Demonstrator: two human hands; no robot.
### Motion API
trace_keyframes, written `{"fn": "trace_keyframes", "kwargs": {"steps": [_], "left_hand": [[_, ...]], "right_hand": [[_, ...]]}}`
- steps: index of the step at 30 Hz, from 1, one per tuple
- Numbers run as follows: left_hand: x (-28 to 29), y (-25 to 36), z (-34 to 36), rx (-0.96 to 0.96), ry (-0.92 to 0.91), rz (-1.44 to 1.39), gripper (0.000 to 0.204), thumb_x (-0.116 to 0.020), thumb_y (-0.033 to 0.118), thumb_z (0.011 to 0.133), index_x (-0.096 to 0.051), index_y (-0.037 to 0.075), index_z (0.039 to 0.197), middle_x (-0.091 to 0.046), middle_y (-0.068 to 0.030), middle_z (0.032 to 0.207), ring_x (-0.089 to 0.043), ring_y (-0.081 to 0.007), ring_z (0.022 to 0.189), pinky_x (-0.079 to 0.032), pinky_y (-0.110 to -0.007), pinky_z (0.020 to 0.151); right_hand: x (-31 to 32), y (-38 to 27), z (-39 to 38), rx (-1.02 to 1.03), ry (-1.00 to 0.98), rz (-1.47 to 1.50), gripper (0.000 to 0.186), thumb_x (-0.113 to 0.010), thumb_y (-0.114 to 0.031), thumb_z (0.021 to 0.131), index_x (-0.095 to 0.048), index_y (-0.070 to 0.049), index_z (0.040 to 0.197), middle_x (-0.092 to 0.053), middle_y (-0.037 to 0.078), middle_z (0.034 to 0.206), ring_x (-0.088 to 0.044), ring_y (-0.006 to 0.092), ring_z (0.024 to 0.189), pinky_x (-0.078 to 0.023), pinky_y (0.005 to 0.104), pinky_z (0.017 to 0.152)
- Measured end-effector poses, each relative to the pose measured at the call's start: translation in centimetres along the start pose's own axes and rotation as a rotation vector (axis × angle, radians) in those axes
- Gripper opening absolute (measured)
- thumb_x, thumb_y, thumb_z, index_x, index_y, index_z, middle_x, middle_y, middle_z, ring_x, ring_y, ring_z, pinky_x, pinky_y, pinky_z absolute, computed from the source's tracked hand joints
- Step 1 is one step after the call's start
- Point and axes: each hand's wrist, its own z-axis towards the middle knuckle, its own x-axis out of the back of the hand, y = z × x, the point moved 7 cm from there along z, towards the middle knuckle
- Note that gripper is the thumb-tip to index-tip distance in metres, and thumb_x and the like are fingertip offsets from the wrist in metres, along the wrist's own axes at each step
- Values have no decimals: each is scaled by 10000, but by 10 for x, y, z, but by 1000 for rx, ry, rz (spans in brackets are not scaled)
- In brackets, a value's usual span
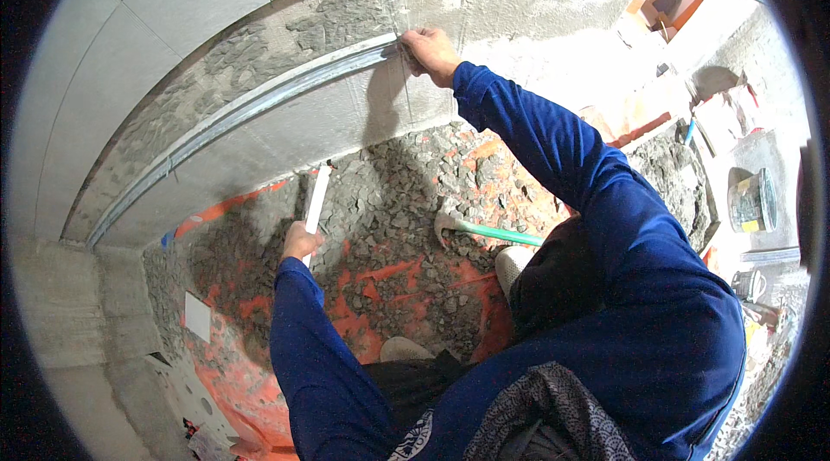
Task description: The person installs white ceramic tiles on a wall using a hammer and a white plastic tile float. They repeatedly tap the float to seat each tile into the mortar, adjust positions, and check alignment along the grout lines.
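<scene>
My left hand is closed around a narrow white strip, held upright above the rubble. A long grey metal rail runs along the low wall, beneath a band of rough mortar. At the rail's right end my right hand is closed with its fingers against it; the fingertips are partly hidden. Between my arms, a hammer with a green handle lies on the rubble beside my shoe.
Broken mortar covers orange sheeting on the floor. Large grey tiles face the upper left wall. A white square piece lies at the left. A bucket and tools stand at the right.
</scene>
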Motion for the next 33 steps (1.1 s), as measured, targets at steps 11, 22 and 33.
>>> {"fn": "trace_keyframes", "kwargs": {"steps": [11,22,33], "left_hand": [[-5,-4,20,-19,28,18,138,-688,62,694,-665,-52,769,-610,-124,577,-633,-216,508,-492,-368,506],[-2,7,3,-1,20,4,95,-689,13,699,-648,-48,758,-613,-101,599,-577,-167,448,-449,-340,429],[-1,-10,15,67,58,129,170,-777,57,651,-700,-51,758,-663,-161,655,-680,-245,577,-524,-369,525]], "right_hand": [[-7,-47,-12,443,-24,-1009,334,-622,-320,837,-705,-15,945,-691,217,861,-676,380,852,-528,446,796],[-7,-42,-6,442,-43,-917,304,-594,-305,842,-696,-23,895,-665,248,813,-664,416,798,-528,479,761],[-16,-50,-18,494,77,-1077,314,-577,-304,837,-690,-12,858,-664,258,816,-659,421,774,-533,495,740]]}}
